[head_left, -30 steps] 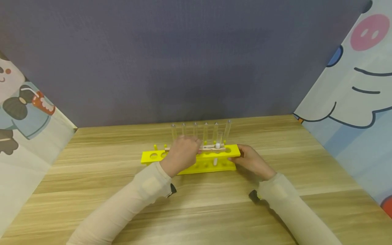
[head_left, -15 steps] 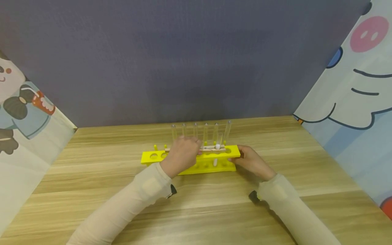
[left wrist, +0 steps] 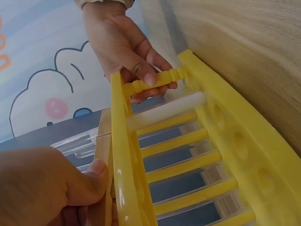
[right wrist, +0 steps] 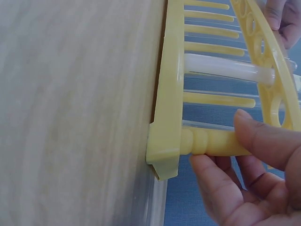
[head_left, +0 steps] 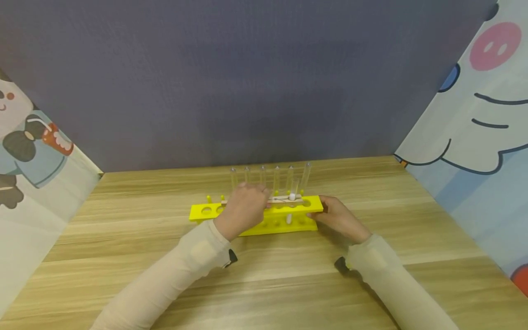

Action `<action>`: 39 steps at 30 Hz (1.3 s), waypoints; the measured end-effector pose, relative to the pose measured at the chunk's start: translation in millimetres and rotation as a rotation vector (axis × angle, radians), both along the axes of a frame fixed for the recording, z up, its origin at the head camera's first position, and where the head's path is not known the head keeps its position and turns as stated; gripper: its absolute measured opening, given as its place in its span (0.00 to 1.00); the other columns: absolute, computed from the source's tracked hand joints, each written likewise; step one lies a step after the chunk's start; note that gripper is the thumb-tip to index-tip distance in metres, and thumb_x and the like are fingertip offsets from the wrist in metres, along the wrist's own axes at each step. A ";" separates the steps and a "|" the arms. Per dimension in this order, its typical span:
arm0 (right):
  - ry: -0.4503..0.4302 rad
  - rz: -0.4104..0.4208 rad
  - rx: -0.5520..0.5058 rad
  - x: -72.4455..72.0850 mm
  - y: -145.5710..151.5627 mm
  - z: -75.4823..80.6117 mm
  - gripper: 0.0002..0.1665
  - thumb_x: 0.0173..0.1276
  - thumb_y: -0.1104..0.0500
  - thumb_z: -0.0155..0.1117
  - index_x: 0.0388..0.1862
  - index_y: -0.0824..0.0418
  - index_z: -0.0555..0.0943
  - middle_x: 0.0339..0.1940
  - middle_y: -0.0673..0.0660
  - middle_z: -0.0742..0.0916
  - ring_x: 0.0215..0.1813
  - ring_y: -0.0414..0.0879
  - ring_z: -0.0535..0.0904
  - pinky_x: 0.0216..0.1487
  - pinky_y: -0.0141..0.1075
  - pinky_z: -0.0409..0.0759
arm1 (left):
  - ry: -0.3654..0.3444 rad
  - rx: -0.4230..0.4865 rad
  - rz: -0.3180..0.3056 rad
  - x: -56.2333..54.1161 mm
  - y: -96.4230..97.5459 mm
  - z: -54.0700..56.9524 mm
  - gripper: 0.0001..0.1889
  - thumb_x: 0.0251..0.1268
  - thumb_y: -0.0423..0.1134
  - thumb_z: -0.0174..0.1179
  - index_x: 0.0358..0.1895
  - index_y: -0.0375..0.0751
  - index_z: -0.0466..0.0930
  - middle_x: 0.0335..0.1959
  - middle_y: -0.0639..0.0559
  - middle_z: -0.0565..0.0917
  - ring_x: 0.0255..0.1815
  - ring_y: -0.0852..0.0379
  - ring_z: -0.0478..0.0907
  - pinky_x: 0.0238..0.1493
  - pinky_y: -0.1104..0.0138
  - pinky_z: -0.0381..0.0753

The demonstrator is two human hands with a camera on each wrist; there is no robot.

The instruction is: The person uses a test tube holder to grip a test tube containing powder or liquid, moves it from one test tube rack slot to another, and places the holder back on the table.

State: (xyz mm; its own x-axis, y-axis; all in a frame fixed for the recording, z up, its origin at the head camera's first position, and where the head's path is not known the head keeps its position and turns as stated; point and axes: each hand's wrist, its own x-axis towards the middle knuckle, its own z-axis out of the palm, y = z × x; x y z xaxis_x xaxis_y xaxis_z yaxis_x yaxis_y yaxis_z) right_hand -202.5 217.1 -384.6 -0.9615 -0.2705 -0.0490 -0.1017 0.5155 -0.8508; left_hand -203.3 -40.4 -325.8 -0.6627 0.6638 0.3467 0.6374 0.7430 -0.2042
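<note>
A yellow test tube rack point(head_left: 199, 212) stands on the table with one tube of white contents point(right wrist: 216, 65) upright in it, near its right end. Across the top of the rack lies a wooden test tube clamp point(left wrist: 102, 148), its right part at that tube's upper end. My left hand point(head_left: 243, 208) pinches the clamp between thumb and fingers; in the head view this hand hides the clamp's middle. With thumb and fingers curled round the yellow end post point(right wrist: 218, 142), my right hand point(head_left: 341, 221) holds the rack's right end.
Several clear test tubes point(head_left: 277, 176) stand upside down on the pegs along the rack's back. The wooden table point(head_left: 284, 293) meets a dark blue panel point(head_left: 264, 82) behind, with cartoon-printed sheets point(head_left: 495, 110) at both sides.
</note>
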 end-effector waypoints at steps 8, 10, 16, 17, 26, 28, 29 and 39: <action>0.025 0.007 0.027 0.8 0.1 1.9 0.15 0.65 0.63 0.61 0.50 0.68 0.76 0.46 0.60 0.82 0.48 0.50 0.78 0.51 0.42 0.77 | 0.019 0.020 -0.004 1.7 -0.6 4.0 0.10 0.60 0.43 0.63 0.34 0.39 0.82 0.22 0.53 0.78 0.16 0.61 0.63 0.22 0.70 0.63; 0.031 0.009 0.030 1.2 0.1 2.4 0.15 0.65 0.64 0.61 0.50 0.68 0.76 0.46 0.60 0.82 0.48 0.50 0.78 0.51 0.42 0.77 | 0.028 0.028 -0.010 2.0 -0.4 4.7 0.09 0.60 0.43 0.63 0.32 0.39 0.81 0.21 0.53 0.77 0.15 0.61 0.62 0.22 0.70 0.61; 0.029 0.013 0.028 0.8 0.9 1.4 0.16 0.65 0.63 0.61 0.51 0.68 0.76 0.46 0.60 0.82 0.48 0.50 0.78 0.51 0.42 0.77 | 0.000 0.028 0.000 3.4 0.8 8.4 0.10 0.63 0.43 0.61 0.32 0.39 0.81 0.20 0.53 0.74 0.16 0.60 0.63 0.22 0.70 0.61; 0.027 0.015 0.027 0.6 1.0 1.1 0.17 0.65 0.63 0.61 0.51 0.68 0.75 0.47 0.60 0.82 0.48 0.50 0.78 0.52 0.42 0.77 | -0.010 0.028 0.005 3.9 1.0 9.6 0.10 0.63 0.43 0.60 0.33 0.39 0.81 0.21 0.53 0.75 0.16 0.60 0.64 0.22 0.69 0.62; 0.012 0.016 0.021 -0.7 -0.2 0.0 0.18 0.65 0.63 0.60 0.54 0.68 0.75 0.48 0.60 0.83 0.50 0.50 0.79 0.53 0.43 0.76 | -0.001 0.019 0.046 6.9 1.4 20.3 0.11 0.64 0.44 0.59 0.34 0.39 0.81 0.22 0.53 0.75 0.18 0.60 0.66 0.24 0.68 0.67; 0.008 0.016 0.022 -0.3 -0.5 0.2 0.19 0.66 0.63 0.60 0.54 0.68 0.75 0.49 0.60 0.83 0.50 0.50 0.79 0.54 0.43 0.76 | 0.017 0.039 0.037 7.5 0.9 22.1 0.10 0.63 0.44 0.61 0.34 0.39 0.82 0.23 0.52 0.76 0.20 0.59 0.70 0.25 0.67 0.69; 0.006 0.017 0.020 -0.1 -0.6 0.4 0.19 0.66 0.63 0.60 0.55 0.68 0.75 0.49 0.61 0.83 0.50 0.50 0.79 0.54 0.43 0.76 | 0.030 0.051 0.029 7.8 0.7 22.9 0.10 0.62 0.44 0.61 0.34 0.39 0.82 0.24 0.52 0.77 0.22 0.58 0.72 0.25 0.67 0.71; 0.007 0.024 0.018 -0.4 -0.7 0.6 0.20 0.65 0.64 0.60 0.55 0.67 0.75 0.49 0.60 0.83 0.50 0.50 0.79 0.55 0.45 0.76 | 0.082 0.131 0.005 10.1 -0.7 27.5 0.09 0.61 0.42 0.63 0.33 0.38 0.81 0.26 0.50 0.79 0.28 0.54 0.77 0.30 0.64 0.78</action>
State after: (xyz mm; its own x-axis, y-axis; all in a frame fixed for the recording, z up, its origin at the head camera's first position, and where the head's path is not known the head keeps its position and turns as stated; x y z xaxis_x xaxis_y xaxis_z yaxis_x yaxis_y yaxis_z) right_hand -202.9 216.3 -384.0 -0.9551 -0.2926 -0.0478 -0.1198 0.5284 -0.8405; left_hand -193.1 -41.1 -298.3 -0.6315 0.6063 0.4833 0.6189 0.7696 -0.1569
